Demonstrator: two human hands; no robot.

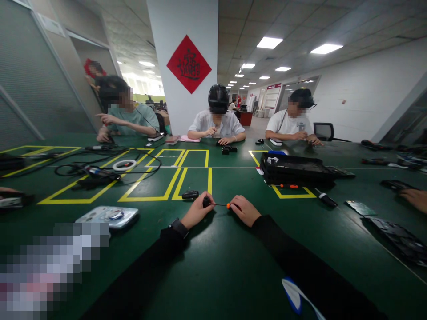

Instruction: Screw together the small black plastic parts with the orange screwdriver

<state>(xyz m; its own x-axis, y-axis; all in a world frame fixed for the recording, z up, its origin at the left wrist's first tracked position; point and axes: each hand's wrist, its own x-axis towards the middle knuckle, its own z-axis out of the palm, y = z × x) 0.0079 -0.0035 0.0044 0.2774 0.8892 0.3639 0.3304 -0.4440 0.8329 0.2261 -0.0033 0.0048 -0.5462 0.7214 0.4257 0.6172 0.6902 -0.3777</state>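
Note:
In front of me, my left hand (200, 209) is closed around a small black part (206, 202), its rounded end showing between the fingers. My right hand (244, 210) grips a screwdriver (228, 206) by its orange handle, most of which the fingers cover. The thin shaft points left and meets the black part; whether its tip sits in a screw is too small to tell. Just beyond my left hand, a black cylindrical piece (190, 195) lies on the green table (220, 266).
A phone (116, 216) lies left of my forearm. Black casings (296, 169) are stacked ahead right, beside an orange-handled tool (288, 186). A circuit board (360, 207) is at right, near another person's hand (415, 198). Cables and a white tape roll (124, 165) lie left. Co-workers sit opposite.

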